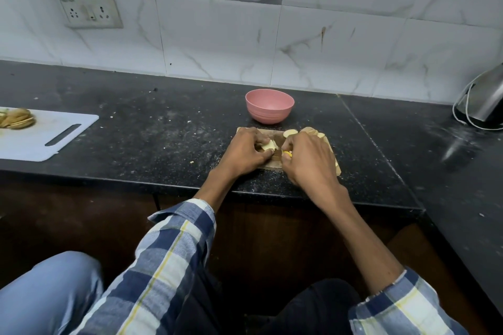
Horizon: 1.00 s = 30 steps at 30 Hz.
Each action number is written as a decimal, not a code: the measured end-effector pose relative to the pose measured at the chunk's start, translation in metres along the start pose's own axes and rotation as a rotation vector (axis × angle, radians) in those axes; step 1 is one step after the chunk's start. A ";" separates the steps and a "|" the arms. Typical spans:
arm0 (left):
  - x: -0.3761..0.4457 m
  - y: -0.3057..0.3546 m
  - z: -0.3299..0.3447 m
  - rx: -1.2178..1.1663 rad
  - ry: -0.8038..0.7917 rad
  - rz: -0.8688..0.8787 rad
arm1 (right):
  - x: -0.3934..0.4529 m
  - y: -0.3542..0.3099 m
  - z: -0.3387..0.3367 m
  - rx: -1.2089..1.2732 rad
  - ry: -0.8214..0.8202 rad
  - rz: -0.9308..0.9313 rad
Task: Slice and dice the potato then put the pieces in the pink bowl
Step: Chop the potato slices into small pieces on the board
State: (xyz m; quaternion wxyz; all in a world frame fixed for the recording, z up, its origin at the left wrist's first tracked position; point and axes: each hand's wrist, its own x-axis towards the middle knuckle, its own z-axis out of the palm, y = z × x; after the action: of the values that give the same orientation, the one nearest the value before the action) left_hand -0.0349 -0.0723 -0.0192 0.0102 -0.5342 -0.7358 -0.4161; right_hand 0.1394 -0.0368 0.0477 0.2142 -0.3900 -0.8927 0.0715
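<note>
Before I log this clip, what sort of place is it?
Most likely a home kitchen: black speckled stone counter, marble-look tiled wall, and small wooden chopping board holding pale potato slices near a pink bowl.

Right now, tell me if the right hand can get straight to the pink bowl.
Probably yes. The right hand is on the wooden board, its grip around something yellow, and the pink bowl stands just beyond the board with only low potato slices between them.
</note>
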 end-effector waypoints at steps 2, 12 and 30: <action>0.000 0.000 0.000 0.000 0.004 -0.012 | -0.008 0.001 -0.007 -0.006 -0.015 0.020; -0.001 -0.003 -0.003 -0.039 0.014 -0.034 | -0.027 0.005 -0.019 -0.024 0.098 0.023; 0.001 -0.006 0.001 -0.091 0.022 -0.046 | -0.001 -0.015 0.015 -0.037 0.032 -0.013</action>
State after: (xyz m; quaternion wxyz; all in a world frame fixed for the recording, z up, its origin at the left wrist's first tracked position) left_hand -0.0399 -0.0712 -0.0228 -0.0153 -0.5125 -0.7279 -0.4552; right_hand 0.1240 -0.0472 0.0382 0.2216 -0.3891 -0.8929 0.0472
